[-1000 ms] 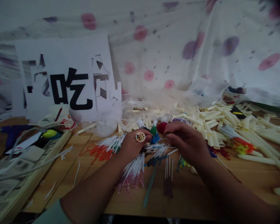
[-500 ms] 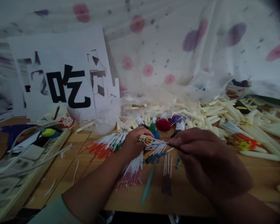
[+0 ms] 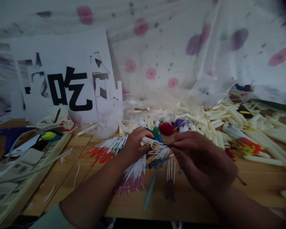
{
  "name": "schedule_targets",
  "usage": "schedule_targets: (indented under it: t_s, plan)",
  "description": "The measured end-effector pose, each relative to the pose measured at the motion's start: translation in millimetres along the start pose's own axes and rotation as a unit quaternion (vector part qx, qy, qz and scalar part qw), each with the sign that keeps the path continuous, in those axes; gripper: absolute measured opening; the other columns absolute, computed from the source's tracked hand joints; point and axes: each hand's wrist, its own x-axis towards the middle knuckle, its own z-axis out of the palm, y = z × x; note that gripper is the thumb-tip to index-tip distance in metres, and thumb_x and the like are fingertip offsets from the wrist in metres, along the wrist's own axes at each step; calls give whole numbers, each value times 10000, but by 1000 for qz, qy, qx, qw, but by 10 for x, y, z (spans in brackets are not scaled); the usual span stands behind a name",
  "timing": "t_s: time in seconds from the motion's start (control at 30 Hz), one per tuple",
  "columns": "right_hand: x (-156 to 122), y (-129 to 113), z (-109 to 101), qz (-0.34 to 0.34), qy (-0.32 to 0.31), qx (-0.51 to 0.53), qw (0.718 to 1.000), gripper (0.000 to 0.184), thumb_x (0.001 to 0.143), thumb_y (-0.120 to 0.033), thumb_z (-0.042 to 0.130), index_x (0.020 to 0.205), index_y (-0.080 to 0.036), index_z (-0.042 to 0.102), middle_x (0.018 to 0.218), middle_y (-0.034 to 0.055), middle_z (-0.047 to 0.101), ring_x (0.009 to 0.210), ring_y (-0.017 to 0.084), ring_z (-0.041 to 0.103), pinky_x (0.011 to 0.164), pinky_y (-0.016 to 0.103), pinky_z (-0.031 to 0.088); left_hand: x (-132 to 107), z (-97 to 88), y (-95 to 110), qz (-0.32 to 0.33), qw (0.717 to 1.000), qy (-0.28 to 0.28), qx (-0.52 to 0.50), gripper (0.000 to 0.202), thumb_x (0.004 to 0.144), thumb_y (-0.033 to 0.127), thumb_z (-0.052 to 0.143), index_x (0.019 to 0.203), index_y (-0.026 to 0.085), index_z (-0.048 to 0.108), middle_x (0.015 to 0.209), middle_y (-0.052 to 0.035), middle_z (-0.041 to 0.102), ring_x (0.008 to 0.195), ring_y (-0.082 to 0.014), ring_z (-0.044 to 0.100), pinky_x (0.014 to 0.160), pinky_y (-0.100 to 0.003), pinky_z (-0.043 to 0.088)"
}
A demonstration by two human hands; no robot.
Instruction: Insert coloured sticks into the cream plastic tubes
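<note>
My left hand (image 3: 133,146) is closed around a short cream tube (image 3: 149,142) whose open end points right. My right hand (image 3: 200,159) pinches a thin dark stick (image 3: 169,145) whose tip meets the tube's end. Under both hands lie bundles of thin white sticks with coloured tips: orange and green ones (image 3: 107,149), pink ones (image 3: 132,176), and blue ones (image 3: 160,157). All of it rests on a wooden table (image 3: 252,178).
A heap of cream tubes (image 3: 228,124) covers the table's right side, with a red-and-yellow tipped bundle (image 3: 245,144). A red pompom (image 3: 166,128) lies behind the hands. A white sign with black characters (image 3: 64,82) stands back left. A tray of cables and papers (image 3: 21,165) sits at left.
The tube has turned from facing me end-on to lying sideways in my left hand. My right hand has moved down and nearer, bringing the stick to the tube's end.
</note>
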Motion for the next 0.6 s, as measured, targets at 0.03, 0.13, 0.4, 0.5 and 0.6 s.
schedule_targets:
  t_s: [0.03, 0.13, 0.4, 0.5, 0.6]
  plan:
    - [-3, 17, 14, 6, 9, 1, 1000, 252, 727, -9, 622, 918, -173, 597, 851, 31, 648, 827, 115, 619, 730, 242, 515, 0, -14, 8, 6, 1000, -4, 1, 478, 710, 625, 592, 862, 173, 615, 789, -23, 559, 753, -170, 514, 677, -279, 384]
    - [10, 76, 53, 12, -13, -17, 1000, 231, 735, -21, 626, 909, -174, 619, 871, 32, 653, 826, 114, 617, 726, 243, 514, -14, -52, 45, 21, 999, -23, -8, 647, 757, 727, 388, 1023, 168, 580, 896, -59, 543, 841, -196, 510, 740, -313, 402]
    - [27, 225, 93, -16, -35, -106, 994, 121, 750, -82, 632, 838, -166, 632, 835, 36, 567, 789, 120, 557, 652, 249, 482, -54, -65, 75, 37, 999, 3, 21, 490, 910, 546, 269, 1037, 184, 574, 911, -62, 514, 899, -189, 485, 807, -331, 399]
    - [19, 249, 97, -14, -48, -109, 993, 112, 745, -87, 629, 820, -169, 612, 836, 35, 560, 804, 132, 549, 660, 266, 479, -52, -55, 96, 30, 999, 19, 40, 477, 902, 550, 290, 983, 190, 591, 880, -57, 508, 875, -185, 481, 780, -318, 398]
    - [18, 264, 115, 13, -44, -90, 995, 93, 755, -92, 615, 795, -175, 611, 825, 32, 557, 800, 134, 549, 667, 281, 479, -50, -45, 118, 17, 997, 38, 67, 504, 889, 575, 287, 948, 192, 608, 864, -59, 499, 866, -192, 476, 769, -324, 391]
